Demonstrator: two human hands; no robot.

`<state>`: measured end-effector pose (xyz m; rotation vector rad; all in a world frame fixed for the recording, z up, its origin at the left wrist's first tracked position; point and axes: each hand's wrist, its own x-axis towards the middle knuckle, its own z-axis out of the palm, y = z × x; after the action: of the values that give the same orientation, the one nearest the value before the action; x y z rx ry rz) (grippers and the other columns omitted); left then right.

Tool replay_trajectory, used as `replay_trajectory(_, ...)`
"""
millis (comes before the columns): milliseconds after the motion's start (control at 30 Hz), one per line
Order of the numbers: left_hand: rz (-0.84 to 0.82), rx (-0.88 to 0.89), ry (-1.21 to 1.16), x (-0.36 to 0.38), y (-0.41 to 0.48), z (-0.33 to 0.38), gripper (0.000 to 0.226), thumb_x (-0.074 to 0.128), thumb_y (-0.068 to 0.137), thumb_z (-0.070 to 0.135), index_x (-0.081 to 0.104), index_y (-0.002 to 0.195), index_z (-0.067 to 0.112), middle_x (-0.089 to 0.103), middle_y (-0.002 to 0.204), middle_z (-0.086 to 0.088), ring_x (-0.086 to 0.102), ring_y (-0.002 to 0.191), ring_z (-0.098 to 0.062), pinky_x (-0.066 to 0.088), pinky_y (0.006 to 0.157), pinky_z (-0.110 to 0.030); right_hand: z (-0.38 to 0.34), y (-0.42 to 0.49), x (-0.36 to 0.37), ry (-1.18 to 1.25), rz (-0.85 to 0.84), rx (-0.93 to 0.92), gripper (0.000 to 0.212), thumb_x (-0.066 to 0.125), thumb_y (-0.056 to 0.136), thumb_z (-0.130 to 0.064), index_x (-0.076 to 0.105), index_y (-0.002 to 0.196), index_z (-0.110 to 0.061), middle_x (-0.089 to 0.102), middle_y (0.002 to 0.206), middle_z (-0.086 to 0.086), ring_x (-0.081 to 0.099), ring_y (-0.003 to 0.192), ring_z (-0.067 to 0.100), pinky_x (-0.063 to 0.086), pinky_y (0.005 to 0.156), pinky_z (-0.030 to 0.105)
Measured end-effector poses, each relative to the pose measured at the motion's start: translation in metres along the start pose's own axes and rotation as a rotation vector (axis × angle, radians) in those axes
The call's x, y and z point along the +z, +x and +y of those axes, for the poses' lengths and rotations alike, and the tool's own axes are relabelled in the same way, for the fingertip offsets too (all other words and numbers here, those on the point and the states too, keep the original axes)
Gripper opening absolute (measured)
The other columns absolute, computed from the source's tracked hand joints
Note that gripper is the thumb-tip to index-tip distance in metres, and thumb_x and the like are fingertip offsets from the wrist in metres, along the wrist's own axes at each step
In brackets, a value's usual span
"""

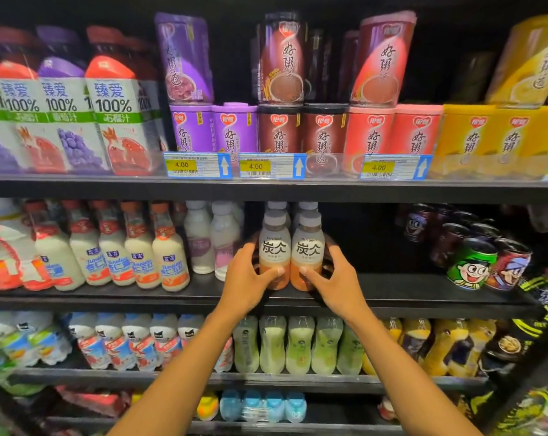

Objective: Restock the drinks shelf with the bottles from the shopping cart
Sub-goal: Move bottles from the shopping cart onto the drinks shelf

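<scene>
Two hands on two bottles, middle shelf. Left hand (247,275) grips the left clear plastic bottle with grey cap, white label and orange-pink drink (274,247): thumb laid across the lower front, fingers curled round its left side. Right hand (335,278) grips the matching right bottle (307,248) the same way, thumb on the lower front and fingers wrapped round the right side.

Both bottles stand upright, long axis vertical, caps pointing up, printed labels facing the camera. They stand side by side, touching or nearly so, near the front edge of the black middle shelf board (423,291). Bases are low at the board; cannot tell if they rest on it or hang just above. Directly behind them stand more grey-capped bottles of the same kind (277,209), also upright, in two rows running back.

Just to the left are pale white-pink plastic bottles (224,240), then a row of cream-coloured bottles with orange caps and blue labels (169,253). There is a dark gap on the board to the right, then cartoon-printed drink cans (472,262), green and red, tilted.

The shelf above holds purple, brown, pink and yellow porridge cups (324,127) behind yellow price tags (255,166). The shelf below holds light green bottles (299,344) between both forearms.
</scene>
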<state>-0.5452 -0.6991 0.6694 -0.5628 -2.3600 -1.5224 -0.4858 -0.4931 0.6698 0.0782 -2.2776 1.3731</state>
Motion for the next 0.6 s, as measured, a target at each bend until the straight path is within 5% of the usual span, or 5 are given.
replay_trajectory(100, 0.082, 0.203, 0.299, -0.003, -0.011, 0.002, 0.069, 0.083, 0.08, 0.04, 0.043, 0.134, 0.026, 0.048, 0.119, 0.005, 0.055, 0.107, -0.016, 0.054, 0.082, -0.032, 0.003, -0.01, 0.0, -0.376, 0.077, -0.161, 0.078, 0.079, 0.087, -0.041, 0.036, 0.15, -0.026, 0.052, 0.136, 0.001, 0.05, 0.123, 0.017, 0.05, 0.1, 0.037)
replay_trajectory(233, 0.105, 0.448, 0.618, -0.009, -0.023, -0.006, 0.087, 0.075, 0.089, 0.039, 0.025, 0.159, 0.027, 0.037, 0.151, -0.011, 0.052, 0.119, -0.028, 0.054, 0.087, -0.039, 0.01, -0.023, -0.003, -0.818, 0.145, -0.442, 0.095, 0.078, 0.087, -0.046, 0.025, 0.163, -0.026, 0.03, 0.162, 0.019, 0.046, 0.134, 0.032, 0.048, 0.1, 0.042)
replay_trajectory(600, 0.055, 0.493, 0.666, -0.008, -0.019, -0.012, 0.085, 0.068, 0.095, 0.042, 0.016, 0.161, 0.031, 0.036, 0.152, -0.013, 0.055, 0.11, -0.029, 0.058, 0.072, -0.04, 0.01, -0.015, -0.003, -0.917, 0.139, -0.473, 0.089, 0.077, 0.088, -0.045, 0.029, 0.162, -0.03, 0.036, 0.156, 0.021, 0.051, 0.12, 0.031, 0.047, 0.088, 0.041)
